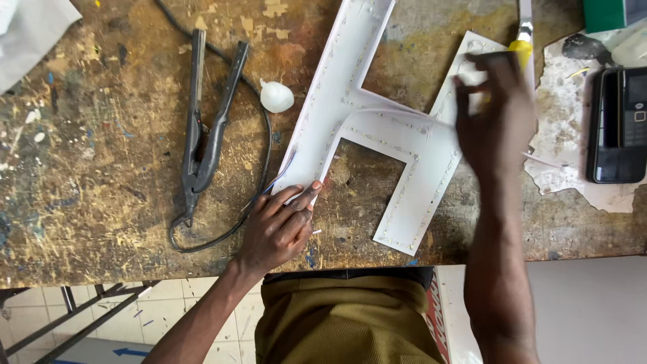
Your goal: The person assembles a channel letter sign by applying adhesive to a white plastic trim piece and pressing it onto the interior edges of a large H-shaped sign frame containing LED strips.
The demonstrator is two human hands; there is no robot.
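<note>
A worn wooden surface [87,202], scratched and flecked with old paint, carries everything here. At its far left corner lies a pale sheet of cloth or plastic [34,30]. Next comes a dark grey metal two-armed clamp-like tool [205,128] with a black cable [259,168] looping round it. Just right of that sits a small white lump of soft material [276,96].

The left hand [276,226] rests at the near edge of the surface, its fingertips [313,189] pressed onto the lower left corner of a large white plastic letter shape [367,128] lined with small dotted lights along its inner walls. The fingers lie fairly flat; they hold the corner down rather than wrap around it. The letter lies flat on the surface, in the middle, angled from lower left to upper right.

The right hand [495,118] hovers over the letter's right limb, blurred. A thin white wire [397,114] runs towards it; whether the grip closes on the wire cannot be told. Behind this hand a yellow-handled tool [522,37] stands out. Further right lie a torn white paper patch [573,121], a black mobile phone [617,125], and a green box [606,13].
</note>
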